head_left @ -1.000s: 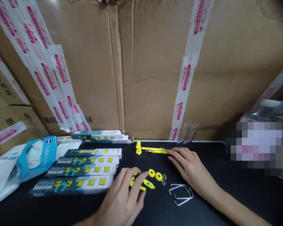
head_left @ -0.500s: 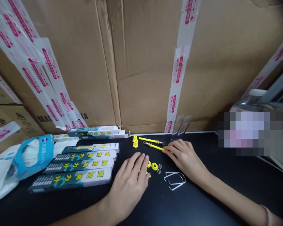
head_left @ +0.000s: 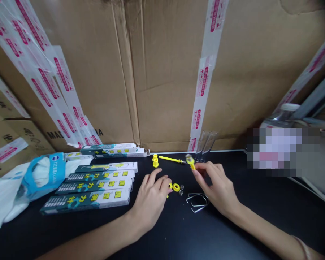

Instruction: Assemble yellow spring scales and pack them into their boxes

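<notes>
My right hand (head_left: 216,184) pinches a yellow plastic rod with a metal spring end (head_left: 190,159) between thumb and fingertips, tilted up off the table. My left hand (head_left: 153,195) rests low over small yellow parts, fingers bent and apart. A yellow ring (head_left: 176,187) lies just right of its fingertips, beside two small clear cylinders (head_left: 181,190). Another yellow piece is partly hidden under the hand. Bent metal wire brackets (head_left: 197,202) lie between the hands. Farther back are a second yellow rod (head_left: 170,159) and yellow flanged caps (head_left: 155,161).
Several printed long boxes (head_left: 97,196) lie in a row at left, next to a blue-and-white tissue pack (head_left: 44,175). Clear tubes (head_left: 206,144) stand against the tall cardboard box (head_left: 162,90) behind. A bottle (head_left: 285,112) stands at far right.
My right hand has lifted the yellow rod off the table and tipped its spring end up. My left hand's fingers have bent and spread from lying flat. The view has shifted slightly.
</notes>
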Demonstrator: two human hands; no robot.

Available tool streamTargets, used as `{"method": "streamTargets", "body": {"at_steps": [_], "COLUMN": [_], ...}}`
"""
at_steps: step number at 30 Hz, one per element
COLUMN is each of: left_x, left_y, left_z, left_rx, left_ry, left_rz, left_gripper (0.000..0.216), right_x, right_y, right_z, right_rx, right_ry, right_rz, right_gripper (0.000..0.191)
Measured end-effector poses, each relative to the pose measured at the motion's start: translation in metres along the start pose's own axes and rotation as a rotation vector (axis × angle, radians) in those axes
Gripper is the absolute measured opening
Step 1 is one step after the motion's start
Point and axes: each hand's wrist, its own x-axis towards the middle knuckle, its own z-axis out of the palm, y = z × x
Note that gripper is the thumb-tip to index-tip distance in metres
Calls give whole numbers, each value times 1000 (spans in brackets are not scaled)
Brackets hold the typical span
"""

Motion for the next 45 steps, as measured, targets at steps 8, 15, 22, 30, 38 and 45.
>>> {"method": "streamTargets", "body": {"at_steps": [8,15,22,30,38,45], "left_x": [-21,-39,-36,-35,-34,-35], "left_y": [4,7,8,7,4,6], "left_z": [-18,-26,-20,-24,-20,-24], "left_rx": [-371,-747,-1007,-1039,-1025,-1080], "left_ry": [103,71,-15,10,-10,-36], "left_rz": [-114,-333,-537,-551,-573,-461], "left_gripper": [18,11,29,38,36,17], "right_x": [-28,-29,-35,-27,-23,-23], "right_y": [-66,-69,-64,-61,-63,-61], "right_z": [-2,-7,2,-3,0,-1], "right_rx": [436,641,819,676,551,552], "right_ry": [-143,-296,-321,-374,-378,-311], "right_rz": [145,58,340,330,205,228], "right_gripper": [9,6,13,10,6,3]}}
